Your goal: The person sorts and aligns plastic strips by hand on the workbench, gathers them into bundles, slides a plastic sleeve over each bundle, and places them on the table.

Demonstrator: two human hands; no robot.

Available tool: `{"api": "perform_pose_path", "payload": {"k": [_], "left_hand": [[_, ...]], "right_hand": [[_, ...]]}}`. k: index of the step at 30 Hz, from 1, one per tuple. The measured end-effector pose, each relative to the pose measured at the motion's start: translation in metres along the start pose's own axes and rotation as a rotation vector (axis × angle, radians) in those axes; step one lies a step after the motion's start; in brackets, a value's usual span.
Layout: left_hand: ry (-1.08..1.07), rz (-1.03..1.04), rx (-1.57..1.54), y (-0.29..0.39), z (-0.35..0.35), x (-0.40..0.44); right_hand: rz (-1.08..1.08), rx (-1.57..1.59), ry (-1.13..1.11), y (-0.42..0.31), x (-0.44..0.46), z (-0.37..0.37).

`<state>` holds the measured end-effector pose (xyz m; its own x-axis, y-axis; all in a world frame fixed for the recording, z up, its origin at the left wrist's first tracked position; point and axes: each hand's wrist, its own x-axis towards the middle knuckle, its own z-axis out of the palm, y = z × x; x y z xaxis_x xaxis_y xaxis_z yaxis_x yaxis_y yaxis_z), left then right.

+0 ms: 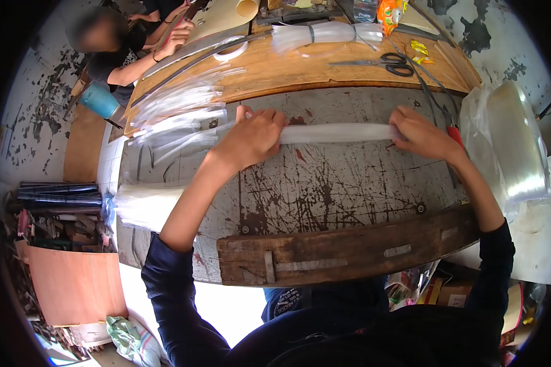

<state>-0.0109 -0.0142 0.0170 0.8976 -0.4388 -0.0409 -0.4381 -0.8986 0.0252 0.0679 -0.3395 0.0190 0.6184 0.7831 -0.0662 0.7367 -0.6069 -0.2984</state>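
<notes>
A bundle of clear plastic strips (337, 134) stretches level above the scratched grey table. My left hand (251, 137) is closed round its left part, and my right hand (417, 134) grips its right end. Loose translucent strips (177, 116) fan out left of my left hand. Another pale pile of strips (147, 205) lies nearer, beside my left forearm. At the back, a tied bundle (324, 37) rests on the wooden board. Black-handled scissors (398, 64) lie there too, with their blades pointing left.
A thick wooden beam (349, 251) runs along the near table edge. To the right stands a large clear plastic roll (517, 140). A white tape ring (231, 49) and an orange packet (389, 15) are on the wooden board (275, 85). Another person works at the back left.
</notes>
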Motion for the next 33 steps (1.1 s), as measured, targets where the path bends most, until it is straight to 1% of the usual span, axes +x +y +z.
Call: {"api": "perform_pose_path", "payload": {"k": [2,5,7,9,12,14,15,17,18,20,21,23,24,26,30,31,32,33], "left_hand": [[-0.015,-0.007,0.003,0.003,-0.004,0.0],[-0.018,-0.014,0.028,0.005,0.001,0.001],[-0.001,-0.017,0.05,0.005,0.007,0.001],[0.05,0.024,0.077,0.006,0.01,0.0],[0.015,0.005,0.003,0.006,0.007,0.0],[0.01,0.009,0.007,0.003,0.004,0.001],[-0.003,0.014,0.007,0.003,0.005,0.001],[0.002,0.04,-0.005,-0.003,0.004,0.0],[0.001,0.063,-0.021,-0.006,0.005,0.0],[0.014,0.073,-0.047,-0.011,0.008,-0.002],[0.024,0.083,-0.073,-0.013,0.008,-0.004],[0.025,0.08,-0.115,-0.015,0.009,-0.006],[0.021,0.081,-0.158,-0.015,0.009,-0.007],[0.023,0.051,-0.169,-0.012,0.008,-0.009],[-0.005,-0.037,-0.129,-0.001,0.0,-0.011],[-0.002,-0.032,-0.123,0.002,-0.002,-0.009],[0.0,-0.02,-0.233,0.005,-0.005,-0.004],[0.003,-0.008,-0.343,0.008,-0.007,0.003]], "right_hand": [[-0.071,-0.073,0.036,0.004,0.0,0.005],[-0.039,-0.08,-0.02,0.002,0.002,0.007],[-0.045,-0.129,0.002,-0.003,0.0,0.01],[-0.051,-0.178,0.023,-0.005,-0.001,0.009],[-0.047,-0.15,-0.031,-0.007,-0.003,0.003],[-0.047,-0.136,-0.113,-0.008,-0.001,-0.006],[-0.046,-0.14,-0.11,-0.009,0.0,-0.01],[0.019,-0.075,-0.233,-0.012,0.0,-0.016],[0.02,-0.079,-0.231,-0.014,0.001,-0.019],[0.042,-0.012,-0.324,-0.018,0.004,-0.026],[0.04,-0.018,-0.324,-0.019,0.006,-0.029],[-0.006,-0.037,-0.42,-0.018,0.009,-0.038],[-0.008,-0.041,-0.42,-0.021,0.013,-0.046],[0.043,-0.173,-0.557,-0.031,0.023,-0.065],[0.127,-0.284,-0.55,-0.062,0.045,-0.1],[0.155,-0.447,-0.577,-0.081,0.052,-0.109],[0.183,-0.611,-0.601,-0.104,0.06,-0.118],[0.188,-0.73,-0.716,-0.132,0.07,-0.129]]}}
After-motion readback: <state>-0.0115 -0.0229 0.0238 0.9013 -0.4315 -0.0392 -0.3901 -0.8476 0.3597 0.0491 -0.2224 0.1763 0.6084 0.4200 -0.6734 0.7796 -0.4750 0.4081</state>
